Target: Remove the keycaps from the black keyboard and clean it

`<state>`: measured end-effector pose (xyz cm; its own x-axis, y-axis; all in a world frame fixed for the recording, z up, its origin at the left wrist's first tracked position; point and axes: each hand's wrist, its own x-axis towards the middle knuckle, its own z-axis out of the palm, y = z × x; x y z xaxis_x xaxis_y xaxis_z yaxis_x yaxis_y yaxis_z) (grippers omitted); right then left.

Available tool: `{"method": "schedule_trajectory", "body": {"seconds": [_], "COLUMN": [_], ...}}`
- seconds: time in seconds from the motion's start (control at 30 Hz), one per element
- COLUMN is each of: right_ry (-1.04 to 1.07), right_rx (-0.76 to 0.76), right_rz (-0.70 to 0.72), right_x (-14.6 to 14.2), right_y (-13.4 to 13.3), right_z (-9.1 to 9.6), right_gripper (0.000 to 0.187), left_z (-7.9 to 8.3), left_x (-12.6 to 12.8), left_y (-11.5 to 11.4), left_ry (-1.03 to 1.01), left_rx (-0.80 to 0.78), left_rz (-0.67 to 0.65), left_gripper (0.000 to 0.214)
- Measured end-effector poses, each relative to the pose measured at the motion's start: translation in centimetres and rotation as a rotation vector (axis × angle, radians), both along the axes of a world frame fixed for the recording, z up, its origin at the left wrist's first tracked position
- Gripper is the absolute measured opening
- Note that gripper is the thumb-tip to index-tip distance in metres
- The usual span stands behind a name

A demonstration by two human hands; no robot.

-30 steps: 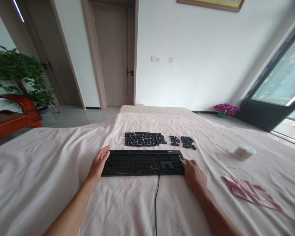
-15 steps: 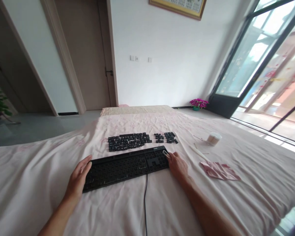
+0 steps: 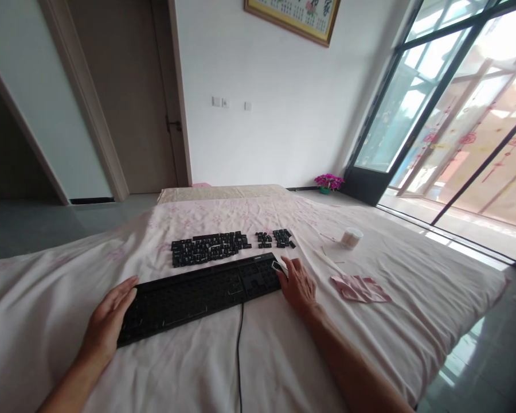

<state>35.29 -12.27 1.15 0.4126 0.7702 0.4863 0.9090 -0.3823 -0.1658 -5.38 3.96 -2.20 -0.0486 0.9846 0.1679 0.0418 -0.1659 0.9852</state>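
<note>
Currently, the left hand (image 3: 109, 315) is clamping the stripped keyboard (image 3: 189, 295); the right hand (image 3: 298, 285) is pinching a wire tool (image 3: 277, 266); removed keycaps (image 3: 206, 248) are lying beyond, unfitted.

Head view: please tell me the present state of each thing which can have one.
Keyboard: looks bare of keycaps, cable attached.
Keycaps: loose, grouped beyond the keyboard.
Left hand: touching keyboard's left end.
Right hand: holding wire tool.
Pink cloth: lying creased.
Container: upright, lid unclear.
Brown door: looks shut.
</note>
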Motion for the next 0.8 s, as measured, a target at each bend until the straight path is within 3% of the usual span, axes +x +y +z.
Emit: {"method": "schedule_trajectory", "body": {"seconds": [0.13,0.27,0.43,0.6,0.7,0.8], "right_ry": [-0.018,0.024,0.174,0.395,0.51,0.502], "right_rx": [-0.023,-0.234,-0.446,-0.407,-0.256,-0.055], "right_rz": [0.307,0.646,0.716,0.906,0.854,0.525], "right_x": [-0.8,-2.3,-3.4,-2.1,-0.6,2.0], "right_y": [-1.4,-2.3,-2.6,-3.0,-2.9,-2.8], "right_z": [0.9,1.9,3.7,4.7,4.3,3.6], "right_gripper": [0.035,0.041,0.058,0.047,0.037,0.034], "left_z": [-0.1,0.0,0.4,0.9,1.2,1.5], "left_x": [-0.2,-0.3,-0.2,-0.2,-0.2,-0.2], "left_y": [0.1,-0.1,-0.4,-0.8,-1.1,-1.2], "left_ry": [-0.007,-0.004,0.012,0.006,0.005,0.003], "left_rx": [0.001,-0.02,-0.045,-0.055,-0.076,-0.079], "left_rz": [-0.032,-0.046,-0.052,-0.064,-0.078,-0.09], "left_gripper": [0.046,0.048,0.05,0.055,0.057,0.056]}}
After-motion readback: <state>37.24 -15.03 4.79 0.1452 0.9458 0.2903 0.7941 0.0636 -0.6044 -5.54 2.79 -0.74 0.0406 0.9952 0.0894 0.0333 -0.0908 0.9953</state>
